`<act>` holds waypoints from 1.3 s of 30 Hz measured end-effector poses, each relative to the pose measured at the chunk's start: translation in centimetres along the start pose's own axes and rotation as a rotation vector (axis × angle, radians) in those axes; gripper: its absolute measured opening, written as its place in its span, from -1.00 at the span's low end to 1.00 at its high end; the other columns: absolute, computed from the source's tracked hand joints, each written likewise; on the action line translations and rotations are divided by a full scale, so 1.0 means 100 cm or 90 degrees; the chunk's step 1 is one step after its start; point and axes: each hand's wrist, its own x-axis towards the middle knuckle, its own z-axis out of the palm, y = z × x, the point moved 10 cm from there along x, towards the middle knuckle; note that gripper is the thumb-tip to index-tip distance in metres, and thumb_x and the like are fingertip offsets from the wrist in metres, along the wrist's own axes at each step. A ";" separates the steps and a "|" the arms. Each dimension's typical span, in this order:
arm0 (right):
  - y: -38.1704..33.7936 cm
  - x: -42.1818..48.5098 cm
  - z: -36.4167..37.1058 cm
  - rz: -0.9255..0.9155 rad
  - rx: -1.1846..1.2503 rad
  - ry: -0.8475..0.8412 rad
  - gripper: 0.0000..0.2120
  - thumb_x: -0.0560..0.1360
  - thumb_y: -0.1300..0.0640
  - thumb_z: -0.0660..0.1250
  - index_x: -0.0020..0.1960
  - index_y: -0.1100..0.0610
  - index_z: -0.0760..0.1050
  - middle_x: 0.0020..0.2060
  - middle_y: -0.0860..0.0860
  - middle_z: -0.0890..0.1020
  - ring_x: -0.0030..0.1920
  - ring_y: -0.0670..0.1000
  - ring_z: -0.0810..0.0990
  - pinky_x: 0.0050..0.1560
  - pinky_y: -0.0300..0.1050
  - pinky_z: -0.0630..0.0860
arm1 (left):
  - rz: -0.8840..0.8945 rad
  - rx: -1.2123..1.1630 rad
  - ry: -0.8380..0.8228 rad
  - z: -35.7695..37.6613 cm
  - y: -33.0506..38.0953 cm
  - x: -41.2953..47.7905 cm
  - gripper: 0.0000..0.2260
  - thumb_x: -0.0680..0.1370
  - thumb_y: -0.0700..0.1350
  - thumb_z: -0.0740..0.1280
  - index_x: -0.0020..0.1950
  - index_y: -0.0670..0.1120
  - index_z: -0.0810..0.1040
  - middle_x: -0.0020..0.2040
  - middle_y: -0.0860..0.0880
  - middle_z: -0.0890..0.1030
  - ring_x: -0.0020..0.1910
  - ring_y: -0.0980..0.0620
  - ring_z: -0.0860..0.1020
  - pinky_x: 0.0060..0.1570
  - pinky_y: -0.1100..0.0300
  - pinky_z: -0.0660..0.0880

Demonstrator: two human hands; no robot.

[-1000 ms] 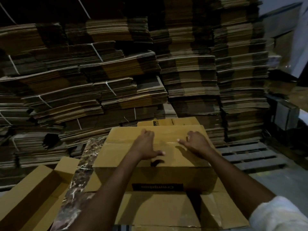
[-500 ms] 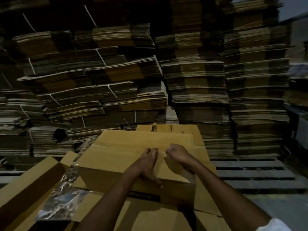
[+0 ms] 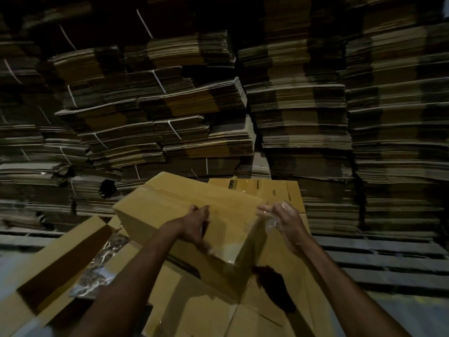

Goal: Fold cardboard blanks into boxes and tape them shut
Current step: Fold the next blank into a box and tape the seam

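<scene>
Blanks stacked high behind | pallets right | box on flattened cardboard

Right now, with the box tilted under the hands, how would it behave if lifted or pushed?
Likely light: the box sits tilted under the left hand, while the right hand pinches clear tape. Probably stiff; its panels look flat. Tilted, it may topple.
</scene>
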 end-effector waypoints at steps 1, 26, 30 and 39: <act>0.002 0.006 0.005 0.026 -0.018 0.013 -0.78 0.68 0.09 0.21 0.18 0.24 0.45 0.13 0.17 0.69 0.08 0.10 0.70 0.05 0.09 0.58 | 0.022 -0.065 0.043 -0.002 0.011 0.000 0.04 0.43 0.16 0.55 0.67 -0.06 -0.07 0.54 -0.08 0.15 0.52 -0.16 0.18 0.51 -0.04 0.22; 0.042 0.020 0.093 -0.336 -0.982 -0.326 -0.93 0.53 0.02 0.39 -0.12 -0.02 0.54 -0.18 -0.10 0.46 -0.10 -0.03 0.42 -0.02 -0.03 0.42 | 0.154 -0.264 0.427 0.017 0.034 0.016 -0.77 0.57 0.00 0.41 0.18 -0.06 0.58 0.00 0.03 0.41 0.01 0.08 0.45 0.00 0.12 0.56; 0.048 0.005 0.074 -0.416 -0.894 -0.119 -0.91 0.42 0.14 0.43 -0.19 -0.03 0.56 -0.25 -0.09 0.54 -0.17 -0.02 0.41 -0.13 -0.02 0.43 | 0.206 -0.253 0.407 0.014 0.035 0.032 -0.78 0.58 -0.02 0.41 0.19 -0.04 0.59 0.00 0.07 0.40 -0.01 0.10 0.46 -0.01 0.11 0.57; 0.059 -0.031 0.057 -0.321 -0.815 0.105 -0.79 0.43 0.07 0.54 0.02 0.01 0.58 0.03 -0.06 0.59 -0.01 0.00 0.49 -0.06 -0.09 0.41 | 0.256 -0.212 0.408 0.005 0.031 0.058 -0.84 0.58 0.01 0.38 0.07 -0.05 0.58 -0.04 0.05 0.42 -0.06 0.09 0.44 -0.11 0.08 0.52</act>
